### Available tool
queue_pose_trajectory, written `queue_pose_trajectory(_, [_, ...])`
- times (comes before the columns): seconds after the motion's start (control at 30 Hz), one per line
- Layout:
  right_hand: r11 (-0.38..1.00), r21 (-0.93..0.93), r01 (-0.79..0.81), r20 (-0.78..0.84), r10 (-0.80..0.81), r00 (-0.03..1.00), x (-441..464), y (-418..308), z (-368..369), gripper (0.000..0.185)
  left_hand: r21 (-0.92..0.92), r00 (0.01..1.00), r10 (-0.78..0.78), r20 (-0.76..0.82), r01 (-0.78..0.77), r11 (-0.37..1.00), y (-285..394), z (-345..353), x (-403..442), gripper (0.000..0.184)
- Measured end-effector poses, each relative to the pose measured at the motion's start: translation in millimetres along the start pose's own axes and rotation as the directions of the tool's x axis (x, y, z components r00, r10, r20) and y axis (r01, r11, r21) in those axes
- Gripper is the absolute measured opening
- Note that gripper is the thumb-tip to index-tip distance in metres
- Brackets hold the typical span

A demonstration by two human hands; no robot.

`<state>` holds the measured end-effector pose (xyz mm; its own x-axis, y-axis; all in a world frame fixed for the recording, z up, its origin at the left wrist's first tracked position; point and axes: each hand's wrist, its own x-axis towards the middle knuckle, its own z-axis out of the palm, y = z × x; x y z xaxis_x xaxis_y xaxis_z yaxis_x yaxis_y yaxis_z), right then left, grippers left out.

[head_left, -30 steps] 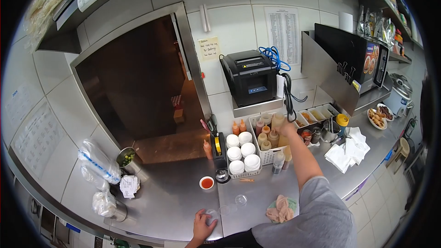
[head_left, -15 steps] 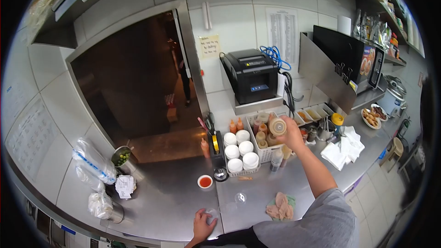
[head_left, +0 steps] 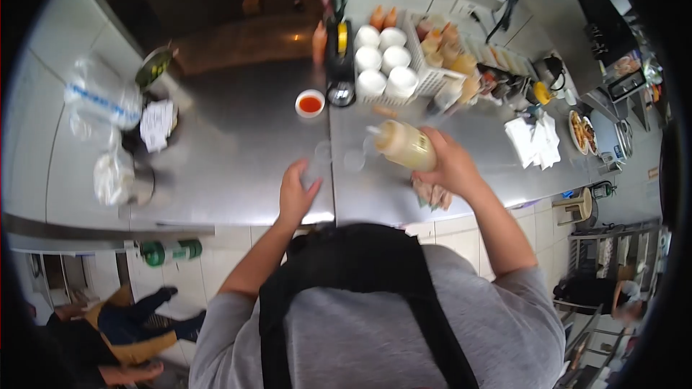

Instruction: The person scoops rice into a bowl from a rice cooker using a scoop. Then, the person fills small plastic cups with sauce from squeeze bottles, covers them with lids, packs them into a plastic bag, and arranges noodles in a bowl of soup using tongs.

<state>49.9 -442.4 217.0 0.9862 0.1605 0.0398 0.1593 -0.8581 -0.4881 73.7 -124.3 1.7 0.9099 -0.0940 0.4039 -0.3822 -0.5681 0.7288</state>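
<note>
In my right hand (head_left: pixel 448 166) is a squeeze bottle (head_left: pixel 406 145) of pale yellowish sauce, tipped over so its nozzle points left above the counter. My left hand (head_left: pixel 295 193) rests on the steel counter (head_left: pixel 238 151), its thumb and fingers around a small clear plastic cup (head_left: pixel 316 171) that is blurred and hard to make out. Just beyond it lie faint clear round pieces (head_left: pixel 353 161), perhaps lids or cups. A white bowl (head_left: pixel 310 104) of red-orange sauce stands farther back. Under the right wrist, partly hidden, is a crumpled cloth (head_left: pixel 432 193).
White cups (head_left: pixel 396 60) stand stacked in a basket, beside a crate (head_left: pixel 431 81) of sauce bottles. A call bell (head_left: pixel 341 94) sits in front. White napkins (head_left: pixel 533 140) and plates of food (head_left: pixel 579 132) are at right. Receipts (head_left: pixel 158 126) and plastic bags (head_left: pixel 108 97) lie left. Other people are behind.
The view has tilted downward. My right hand has brought the squeeze bottle from the crate to over the counter near my left hand and tipped it.
</note>
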Motion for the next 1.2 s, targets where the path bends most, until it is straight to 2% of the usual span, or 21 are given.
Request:
queue_pose_trajectory(0.03, [0.966, -0.247, 0.076, 0.121, -0.047, 0.991, 5.4, -9.7, 9.1, 0.079, -0.006, 0.998, -0.065, 0.011, 0.066, 0.998, 3.1, -1.8, -2.0, 0.059])
queue_pose_trajectory(0.07, [0.968, -0.239, 0.078, 0.149, -0.043, 0.988, 11.0, -19.6, 18.8, 0.079, -0.054, 0.998, -0.061, 0.007, 0.061, 0.997, 5.5, -3.4, -2.0, 0.061])
queue_pose_trajectory(0.13, [0.752, -0.559, 0.350, 0.219, -0.273, 0.937, 25.1, -39.2, 36.6, 0.067, -0.103, 0.998, -0.061, 0.003, 0.061, 0.993, 6.2, -5.7, 1.4, 0.063])
queue_pose_trajectory(0.17, [0.755, -0.554, 0.351, 0.230, -0.266, 0.936, 31.8, -48.5, 46.7, 0.067, -0.117, 0.998, -0.055, 0.009, 0.056, 0.992, 6.6, -6.3, 1.4, 0.068])
queue_pose_trajectory(0.23, [0.513, -0.716, 0.474, 0.288, -0.401, 0.870, 44.6, -66.6, 64.4, 0.046, -0.121, 1.000, -0.016, 0.012, 0.018, 0.992, 3.8, -6.2, -0.5, 0.077])
queue_pose_trajectory(0.27, [0.511, -0.719, 0.472, 0.292, -0.394, 0.872, 51.3, -74.5, 71.6, 0.046, -0.130, 1.000, -0.017, 0.014, 0.019, 0.991, 3.2, -6.8, -1.0, 0.077])
queue_pose_trajectory(0.33, [0.408, -0.749, 0.522, 0.416, -0.322, 0.850, 60.1, -85.1, 81.3, 0.067, -0.133, 0.999, -0.031, 0.019, 0.034, 0.991, 6.2, -9.6, -0.5, 0.078])
queue_pose_trajectory(0.37, [0.404, -0.753, 0.520, 0.419, -0.315, 0.852, 60.8, -87.3, 81.4, 0.067, -0.142, 0.999, -0.031, 0.019, 0.033, 0.989, 6.1, -9.7, -0.7, 0.078])
queue_pose_trajectory(0.43, [0.363, -0.740, 0.567, 0.442, -0.373, 0.816, 61.7, -92.9, 81.3, 0.030, -0.128, 1.000, 0.011, -0.014, -0.012, 0.992, 5.2, -10.4, -0.8, 0.079])
queue_pose_trajectory(0.57, [0.391, -0.712, 0.584, 0.474, -0.346, 0.810, 55.1, -99.0, 72.8, 0.042, -0.157, 1.000, 0.001, 0.000, -0.001, 0.988, 5.2, -13.3, -2.3, 0.079])
queue_pose_trajectory(0.63, [0.426, -0.723, 0.545, 0.450, -0.309, 0.838, 51.0, -99.3, 71.8, 0.050, -0.143, 1.000, 0.015, -0.022, -0.018, 0.990, 5.4, -12.7, -1.6, 0.077])
queue_pose_trajectory(0.77, [0.487, -0.715, 0.502, 0.427, -0.264, 0.865, 44.0, -92.9, 84.0, 0.048, -0.175, 1.000, 0.015, -0.003, -0.016, 0.984, 5.0, -12.4, -2.1, 0.076])
queue_pose_trajectory(0.97, [0.677, -0.645, 0.354, 0.330, -0.170, 0.928, 28.1, -69.9, 93.2, 0.052, -0.176, 1.000, 0.012, 0.009, -0.010, 0.984, 5.8, -11.3, -2.4, 0.075])
queue_pose_trajectory(1.03, [0.879, -0.465, 0.103, 0.312, 0.054, 0.948, 21.4, -60.5, 95.0, 0.063, -0.185, 0.999, -0.011, 0.031, 0.017, 0.983, 5.4, -9.9, -2.7, 0.076])
queue_pose_trajectory(1.07, [0.881, -0.463, 0.098, 0.307, 0.056, 0.950, 16.2, -51.9, 98.7, 0.063, -0.184, 0.999, -0.005, 0.035, 0.012, 0.983, 5.2, -9.5, -2.6, 0.076])
queue_pose_trajectory(1.1, [0.976, -0.216, -0.034, 0.357, 0.111, 0.928, 9.7, -40.0, 104.5, 0.068, -0.182, 0.998, -0.029, 0.057, 0.038, 0.983, 5.5, -9.7, -2.3, 0.078])
queue_pose_trajectory(1.13, [0.983, 0.042, -0.179, 0.418, 0.145, 0.897, 3.7, -28.1, 109.6, 0.074, -0.180, 0.996, -0.053, 0.078, 0.066, 0.982, 5.7, -9.9, -1.7, 0.080])
queue_pose_trajectory(1.17, [0.950, 0.219, -0.223, 0.475, 0.096, 0.875, -1.9, -16.3, 113.3, 0.081, -0.177, 0.996, -0.051, 0.080, 0.064, 0.982, 5.5, -10.6, -1.4, 0.080])
queue_pose_trajectory(1.2, [0.949, 0.223, -0.224, 0.474, 0.095, 0.876, -11.4, -11.5, 113.7, 0.081, -0.120, 0.992, -0.050, 0.113, 0.064, 0.991, 5.7, -11.9, -1.0, 0.084])
